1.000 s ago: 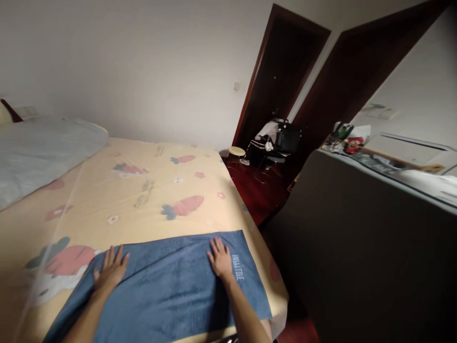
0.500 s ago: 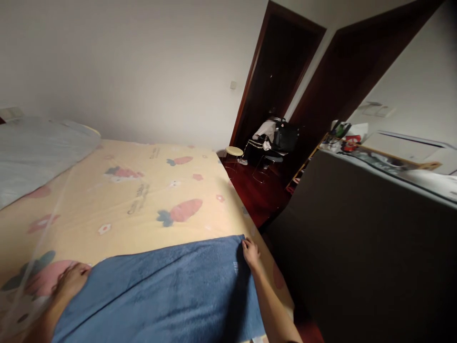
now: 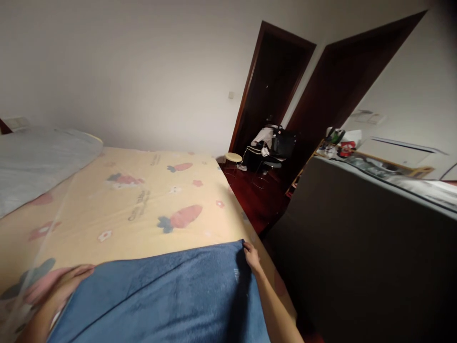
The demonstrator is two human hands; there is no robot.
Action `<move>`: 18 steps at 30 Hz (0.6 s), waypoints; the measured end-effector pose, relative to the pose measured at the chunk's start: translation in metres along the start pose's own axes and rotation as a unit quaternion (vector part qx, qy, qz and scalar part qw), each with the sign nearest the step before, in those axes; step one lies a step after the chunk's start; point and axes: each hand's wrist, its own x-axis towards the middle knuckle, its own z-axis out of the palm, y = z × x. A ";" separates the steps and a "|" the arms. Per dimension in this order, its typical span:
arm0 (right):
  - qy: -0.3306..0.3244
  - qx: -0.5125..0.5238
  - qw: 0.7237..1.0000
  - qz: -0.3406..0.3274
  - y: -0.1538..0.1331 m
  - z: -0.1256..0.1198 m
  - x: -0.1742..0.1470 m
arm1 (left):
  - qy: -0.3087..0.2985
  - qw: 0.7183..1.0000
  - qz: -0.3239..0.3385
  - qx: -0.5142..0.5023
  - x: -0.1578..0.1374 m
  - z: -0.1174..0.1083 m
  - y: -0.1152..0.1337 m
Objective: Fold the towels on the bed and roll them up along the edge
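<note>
A blue towel (image 3: 171, 295) is spread over the near part of a bed with a yellow carrot-print sheet (image 3: 124, 243). My right hand (image 3: 252, 256) pinches the towel's far right corner, close to the bed's right edge. At the far left corner, my left hand (image 3: 73, 281) has its fingers closed on the towel's edge. The towel's far edge runs nearly straight between both hands, with a long crease slanting across the cloth. Its near edge lies outside the view.
A grey-blue pillow or cover (image 3: 43, 162) lies at the bed's far left. A tall dark panel (image 3: 360, 257), with items above it, stands right of the bed. Beyond are a yellow stool (image 3: 233, 157) and a seated person (image 3: 262, 140) near a dark door (image 3: 274, 76).
My left hand has shifted slightly, its fingers now straighter along the towel's corner, and that corner is pulled out more sharply. My right hand keeps its corner. The view has tilted up a little.
</note>
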 end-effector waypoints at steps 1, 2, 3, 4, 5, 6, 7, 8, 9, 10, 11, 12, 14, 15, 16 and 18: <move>-0.001 -0.001 1.000 0.001 -0.001 -0.001 -0.001 | -0.041 0.997 -0.032 -0.055 0.000 -0.001 0.002; -0.004 -0.004 1.000 0.002 -0.002 -0.002 -0.002 | -0.074 0.990 -0.059 -0.101 -0.001 -0.001 0.004; -0.008 -0.008 1.000 0.003 -0.003 -0.003 -0.003 | -0.091 0.984 -0.075 -0.134 0.000 -0.001 0.005; -0.014 -0.013 1.000 0.004 -0.004 -0.004 -0.005 | -0.089 0.982 -0.075 -0.149 0.000 -0.001 0.005; -0.020 -0.019 1.000 0.005 -0.005 -0.005 -0.006 | -0.083 0.982 -0.068 -0.158 0.002 -0.001 0.005; -0.026 -0.026 0.999 0.005 -0.006 -0.006 -0.007 | -0.066 0.983 -0.063 -0.161 0.003 -0.001 0.005; -0.032 -0.033 0.999 0.005 -0.007 -0.007 -0.009 | -0.035 0.986 -0.057 -0.151 0.005 -0.001 0.004; -0.038 -0.041 0.998 0.004 -0.007 -0.008 -0.010 | 0.006 0.990 -0.052 -0.129 0.007 -0.001 0.004; -0.041 -0.050 0.998 0.003 -0.008 -0.010 -0.011 | 0.053 0.993 -0.050 -0.096 0.009 -0.001 0.003; -0.043 -0.059 0.997 0.000 -0.009 -0.011 -0.013 | 0.102 0.992 -0.053 -0.061 0.010 -0.001 0.003; -0.041 -0.069 0.997 -0.005 -0.011 -0.012 -0.015 | 0.147 0.987 -0.058 -0.030 0.009 0.001 0.003; -0.036 -0.078 0.996 -0.011 -0.014 -0.012 -0.018 | 0.182 0.981 -0.063 -0.010 0.007 0.006 0.005; -0.026 -0.092 0.995 -0.038 -0.026 -0.006 -0.030 | 0.200 0.979 -0.012 0.028 -0.003 0.025 0.012; -0.026 -0.099 0.992 -0.070 -0.035 0.001 -0.040 | 0.190 0.980 0.041 0.050 -0.012 0.041 0.018; -0.036 -0.102 0.988 -0.114 -0.048 0.011 -0.051 | 0.155 0.975 0.132 0.087 -0.022 0.061 0.026; -0.081 -0.106 0.964 -0.232 -0.078 0.039 -0.080 | 0.089 0.947 0.259 0.169 -0.046 0.106 0.046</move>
